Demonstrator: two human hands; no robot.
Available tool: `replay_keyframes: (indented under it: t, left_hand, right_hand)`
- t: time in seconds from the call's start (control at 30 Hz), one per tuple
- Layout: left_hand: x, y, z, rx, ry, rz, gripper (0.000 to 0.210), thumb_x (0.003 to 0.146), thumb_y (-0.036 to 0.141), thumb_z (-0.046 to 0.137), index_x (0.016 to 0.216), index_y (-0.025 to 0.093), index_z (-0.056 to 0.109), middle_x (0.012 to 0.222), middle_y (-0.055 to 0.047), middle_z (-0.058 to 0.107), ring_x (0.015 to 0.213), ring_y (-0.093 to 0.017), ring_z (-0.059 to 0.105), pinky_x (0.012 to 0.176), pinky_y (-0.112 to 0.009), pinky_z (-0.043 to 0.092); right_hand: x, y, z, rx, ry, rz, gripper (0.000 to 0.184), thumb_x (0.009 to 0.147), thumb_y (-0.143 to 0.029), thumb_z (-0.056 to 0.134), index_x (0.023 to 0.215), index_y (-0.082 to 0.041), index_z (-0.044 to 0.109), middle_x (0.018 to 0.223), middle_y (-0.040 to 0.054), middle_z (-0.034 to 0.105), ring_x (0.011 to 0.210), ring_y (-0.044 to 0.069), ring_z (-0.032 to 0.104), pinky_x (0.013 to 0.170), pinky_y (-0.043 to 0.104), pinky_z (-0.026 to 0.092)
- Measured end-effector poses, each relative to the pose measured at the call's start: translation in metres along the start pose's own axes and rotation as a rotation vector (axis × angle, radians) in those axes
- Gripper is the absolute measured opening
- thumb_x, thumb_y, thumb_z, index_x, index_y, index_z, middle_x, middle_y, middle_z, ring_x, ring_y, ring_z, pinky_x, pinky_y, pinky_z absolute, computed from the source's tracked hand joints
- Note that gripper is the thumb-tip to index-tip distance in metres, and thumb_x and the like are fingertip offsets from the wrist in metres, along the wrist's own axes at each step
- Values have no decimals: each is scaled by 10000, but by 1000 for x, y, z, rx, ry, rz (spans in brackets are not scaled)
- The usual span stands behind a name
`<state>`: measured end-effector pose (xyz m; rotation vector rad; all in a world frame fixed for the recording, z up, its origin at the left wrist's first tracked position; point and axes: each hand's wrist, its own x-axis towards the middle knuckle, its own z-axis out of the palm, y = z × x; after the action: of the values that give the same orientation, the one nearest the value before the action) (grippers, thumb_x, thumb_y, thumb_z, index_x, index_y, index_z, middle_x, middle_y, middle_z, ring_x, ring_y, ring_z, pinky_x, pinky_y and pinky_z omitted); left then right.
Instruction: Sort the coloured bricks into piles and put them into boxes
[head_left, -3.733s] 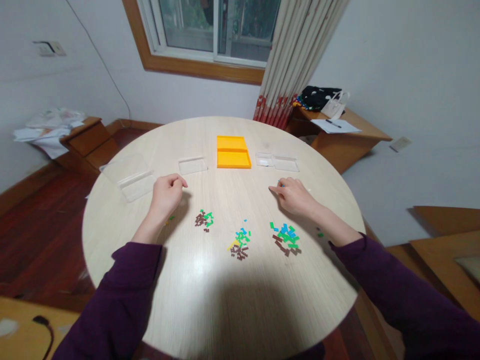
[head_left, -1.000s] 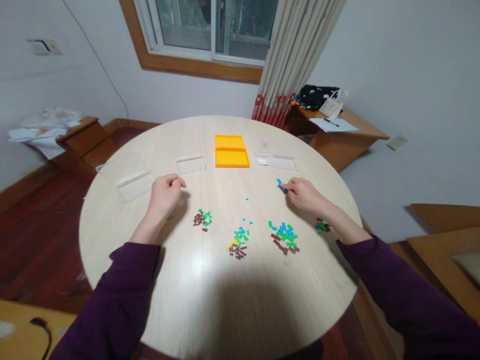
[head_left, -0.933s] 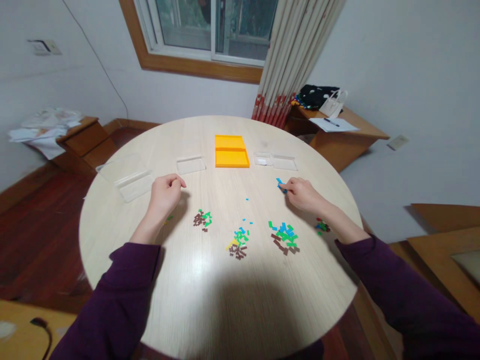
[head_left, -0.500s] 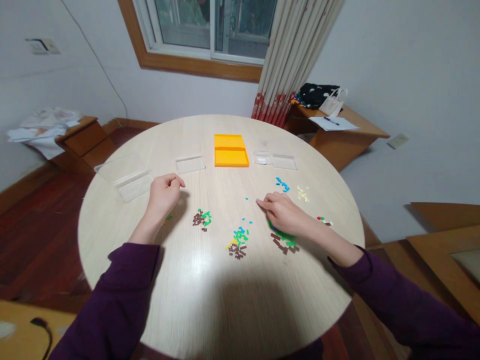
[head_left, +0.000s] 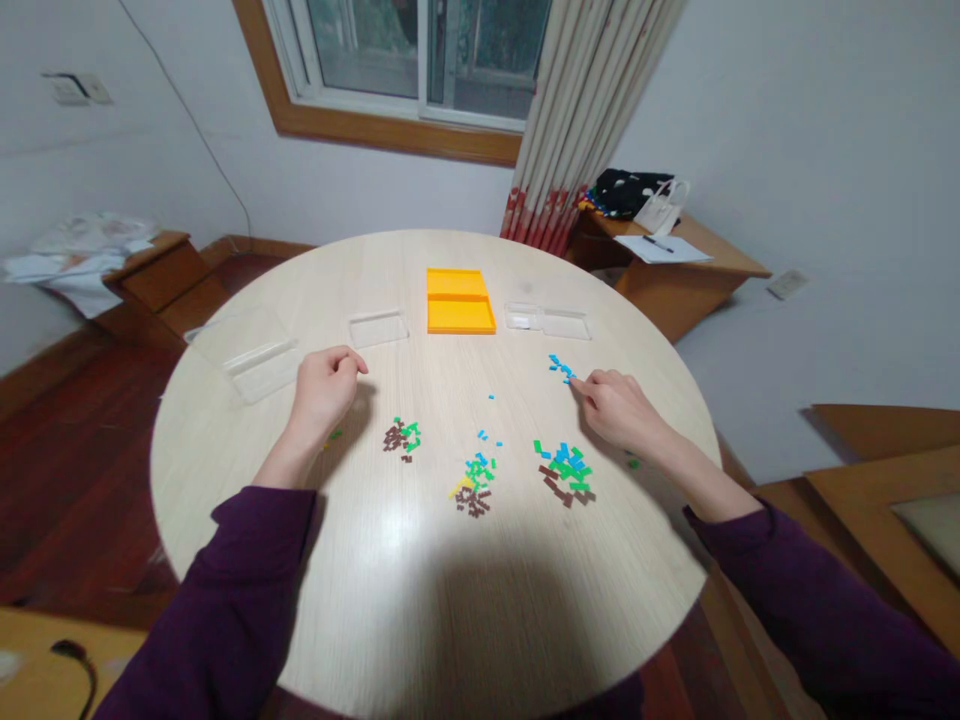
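My right hand is at the lower right edge of a group of small blue pieces. Its forefinger reaches out and meets a small blue piece at the tip, while the other fingers are curled in. My left hand rests on the table as a loose fist, and nothing shows in it. Between the hands are a few loose blue pieces and a mixed heap of green, blue, yellow and brown pieces. A brown and green heap lies right of my left hand. Larger brown, green and blue pieces lie below my right hand.
An open yellow box stands at the back of the round table. Clear plastic trays flank it, one on the left and one on the right. A larger clear case lies behind my left hand. Green pieces show under my right forearm.
My right hand has moved right and slightly away from me to the blue group, uncovering the larger pieces. It now hides the pale yellow pieces. My left hand has stayed put.
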<state>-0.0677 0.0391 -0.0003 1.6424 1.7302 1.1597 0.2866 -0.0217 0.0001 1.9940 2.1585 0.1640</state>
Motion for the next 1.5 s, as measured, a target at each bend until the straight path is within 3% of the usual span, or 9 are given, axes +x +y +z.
replay_keyframes:
  t: [0.47, 0.7, 0.93, 1.0, 1.07, 1.2, 1.37, 1.5]
  left_hand:
    - [0, 1, 0, 0, 9, 4, 193, 604, 204, 388, 512, 196, 558, 423, 34, 408, 461, -131, 368, 511, -277, 288]
    - [0, 2, 0, 12, -2, -22, 189, 604, 210, 393, 507, 196, 556, 417, 37, 408, 451, -129, 371, 509, -276, 278]
    - [1, 3, 0, 27, -4, -34, 187, 606, 204, 389, 508, 198, 549, 428, 29, 414, 465, -142, 395, 518, -286, 279]
    - [1, 3, 0, 29, -8, -32, 186, 604, 202, 390, 504, 200, 547, 434, 26, 416, 473, -147, 404, 526, -288, 292]
    - [1, 3, 0, 26, -7, -30, 184, 602, 201, 393, 500, 201, 546, 433, 23, 415, 476, -150, 406, 527, -288, 298]
    - [1, 1, 1, 26, -8, -32, 188, 618, 202, 392, 520, 198, 553, 427, 24, 414, 462, -146, 394, 504, -283, 274]
    - [0, 0, 1, -5, -1, -17, 187, 608, 215, 384, 514, 196, 544, 407, 35, 396, 429, -124, 363, 485, -268, 236]
    - [0, 0, 1, -15, 0, -11, 194, 594, 234, 386, 507, 195, 555, 413, 31, 409, 434, -122, 362, 488, -270, 237]
  right_hand:
    - [-6, -24, 3, -95, 12, -29, 433, 936, -116, 306, 1252, -23, 586, 1067, 215, 638, 987, 306, 522, 793, 389, 307]
    - [-10, -29, 7, -113, 67, -87, 413, 896, -82, 357, 1231, -36, 595, 1009, 204, 632, 945, 297, 503, 785, 385, 309]
    - [-20, -40, 1, 211, 155, -447, 440, 922, -119, 345, 1278, -171, 599, 935, 113, 613, 848, 220, 481, 743, 327, 306]
    - [-18, -34, 0, 246, 216, -405, 484, 910, -109, 318, 1323, -159, 565, 946, 115, 606, 864, 223, 477, 753, 336, 305]
    - [-12, -23, -1, 205, 235, -262, 490, 893, -102, 303, 1287, -121, 594, 947, 136, 606, 872, 239, 475, 751, 353, 296]
    - [0, -5, 2, 85, 117, -54, 463, 882, -94, 305, 1161, -96, 675, 947, 174, 622, 846, 255, 483, 726, 368, 278]
    - [2, -4, 6, 62, 51, -11, 440, 878, -87, 324, 1139, -96, 679, 991, 190, 634, 880, 266, 501, 736, 368, 287]
    - [3, -11, 5, 71, 56, -62, 428, 882, -94, 320, 1106, -108, 684, 972, 186, 632, 860, 265, 497, 731, 375, 295]
